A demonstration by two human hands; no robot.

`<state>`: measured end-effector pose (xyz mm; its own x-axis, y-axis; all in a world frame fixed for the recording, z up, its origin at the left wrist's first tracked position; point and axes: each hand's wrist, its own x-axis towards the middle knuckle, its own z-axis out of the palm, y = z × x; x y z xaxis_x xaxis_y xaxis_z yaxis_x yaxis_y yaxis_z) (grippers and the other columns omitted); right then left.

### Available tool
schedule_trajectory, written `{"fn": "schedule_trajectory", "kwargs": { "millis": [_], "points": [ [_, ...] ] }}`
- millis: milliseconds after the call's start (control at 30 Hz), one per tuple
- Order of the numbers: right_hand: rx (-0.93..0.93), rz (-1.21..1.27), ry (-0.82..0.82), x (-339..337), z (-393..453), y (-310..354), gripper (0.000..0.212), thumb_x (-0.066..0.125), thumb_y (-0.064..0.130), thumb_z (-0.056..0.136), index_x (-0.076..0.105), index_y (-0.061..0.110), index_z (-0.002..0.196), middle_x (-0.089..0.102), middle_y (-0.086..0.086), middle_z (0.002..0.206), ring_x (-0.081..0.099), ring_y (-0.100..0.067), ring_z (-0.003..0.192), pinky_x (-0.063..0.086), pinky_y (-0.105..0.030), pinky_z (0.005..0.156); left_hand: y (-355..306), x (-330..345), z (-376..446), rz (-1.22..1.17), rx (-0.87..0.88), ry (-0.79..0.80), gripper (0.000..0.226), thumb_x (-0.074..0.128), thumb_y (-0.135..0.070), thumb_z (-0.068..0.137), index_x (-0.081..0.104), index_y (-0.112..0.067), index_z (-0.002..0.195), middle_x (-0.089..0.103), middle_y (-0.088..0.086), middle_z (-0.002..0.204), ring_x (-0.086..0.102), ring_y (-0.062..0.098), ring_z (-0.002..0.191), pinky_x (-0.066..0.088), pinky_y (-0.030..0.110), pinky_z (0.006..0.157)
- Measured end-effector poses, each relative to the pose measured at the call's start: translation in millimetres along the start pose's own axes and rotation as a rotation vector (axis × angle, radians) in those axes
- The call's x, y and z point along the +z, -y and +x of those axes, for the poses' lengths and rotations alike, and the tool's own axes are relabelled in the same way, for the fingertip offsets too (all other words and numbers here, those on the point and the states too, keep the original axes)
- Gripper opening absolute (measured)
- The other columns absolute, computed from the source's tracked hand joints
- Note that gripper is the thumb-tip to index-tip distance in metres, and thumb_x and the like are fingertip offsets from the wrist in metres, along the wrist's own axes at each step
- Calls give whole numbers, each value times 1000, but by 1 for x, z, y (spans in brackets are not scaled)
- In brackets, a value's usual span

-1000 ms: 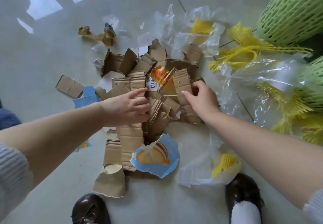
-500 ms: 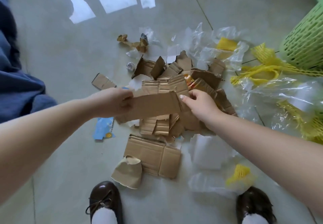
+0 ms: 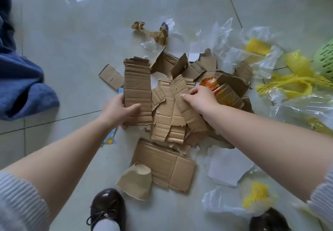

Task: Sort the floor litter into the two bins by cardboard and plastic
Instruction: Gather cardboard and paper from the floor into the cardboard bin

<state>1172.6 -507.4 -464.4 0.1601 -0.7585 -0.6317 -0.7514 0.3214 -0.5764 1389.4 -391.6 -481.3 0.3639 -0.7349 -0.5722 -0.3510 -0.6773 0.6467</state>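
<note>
A heap of torn brown cardboard pieces (image 3: 173,115) lies on the tiled floor in front of me. My left hand (image 3: 119,110) grips a long corrugated cardboard strip (image 3: 137,86) by its near end, thumb on top. My right hand (image 3: 200,97) rests on the heap with curled fingers pinching the edge of a cardboard piece (image 3: 180,90). Clear plastic bags (image 3: 232,50) and yellow foam netting (image 3: 295,79) lie to the right. One green mesh bin (image 3: 326,59) shows at the right edge.
A flat cardboard sheet (image 3: 165,166) and a torn brown paper cup (image 3: 135,182) lie near my dark shoes (image 3: 108,211). White paper (image 3: 228,167) and a bag with yellow foam (image 3: 252,198) lie at the near right. Blue fabric (image 3: 21,86) is on the left. Crumpled brown paper (image 3: 155,34) lies beyond.
The long strip in my left hand has turned from lying crosswise to pointing away from me. My right hand has let go of that strip and moved onto the heap.
</note>
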Motion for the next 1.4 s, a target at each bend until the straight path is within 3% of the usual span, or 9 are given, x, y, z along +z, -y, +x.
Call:
{"fn": "schedule_trajectory", "kwargs": {
  "millis": [167,333,533,600,667,767,833,1000,1400],
  "points": [
    [-35,38,-94,9,1,6,26,67,32,83,52,19,100,54,4,91,53,-18,91,40,-28,74,-1,6,0,51,11,25,50,75,-18,75,55,-18,120,67,2,110,64,20,99,52,40,90],
    [-23,249,-106,-1,-8,6,54,67,28,84,40,17,130,51,1,107,51,-15,95,40,-25,80,-10,2,-12,-243,-46,87,46,70,-4,79,54,-15,121,66,6,108,65,21,97,54,35,83],
    [-62,364,-55,-35,-29,-8,21,66,24,84,65,20,105,69,-1,99,65,-23,94,51,-40,91,-9,-33,-40,-562,-183,294,43,66,-5,79,54,-9,121,66,15,116,69,23,93,59,34,75],
    [-70,395,-78,-44,-32,-15,22,68,23,82,66,21,104,69,1,95,65,-22,92,52,-41,90,-12,-40,-53,-422,-226,495,33,65,-8,80,60,-7,113,71,14,106,71,27,89,59,37,74],
    [-70,403,-123,-50,-33,-21,18,70,23,81,66,22,99,68,3,92,65,-22,92,52,-41,90,-17,-33,-63,-25,-181,607,21,69,-11,81,64,-10,101,74,9,95,71,27,86,59,38,75],
    [-75,445,-173,-56,-35,-31,17,69,19,81,66,20,98,67,3,88,64,-23,92,53,-39,88,-26,-3,-63,770,174,574,12,67,-23,80,59,-21,89,64,-3,86,61,18,83,46,26,70],
    [-89,482,-183,-58,-40,-38,20,68,15,82,65,16,102,66,4,85,63,-19,86,52,-34,83,-29,20,-61,1020,356,580,17,61,-24,80,62,-17,96,61,2,96,56,21,89,44,29,73],
    [-98,448,-194,-63,-51,-62,18,70,17,79,65,19,96,68,-1,93,64,-22,92,53,-39,90,-15,61,-59,1249,639,663,38,61,-30,80,61,-18,117,42,6,135,41,24,121,42,33,97],
    [-80,518,-223,-71,-62,-81,19,70,16,80,63,20,97,67,-1,95,64,-22,95,53,-39,89,-6,78,-78,1281,538,648,49,69,-33,75,54,-19,119,45,6,119,53,24,99,48,34,81]
  ]
}}
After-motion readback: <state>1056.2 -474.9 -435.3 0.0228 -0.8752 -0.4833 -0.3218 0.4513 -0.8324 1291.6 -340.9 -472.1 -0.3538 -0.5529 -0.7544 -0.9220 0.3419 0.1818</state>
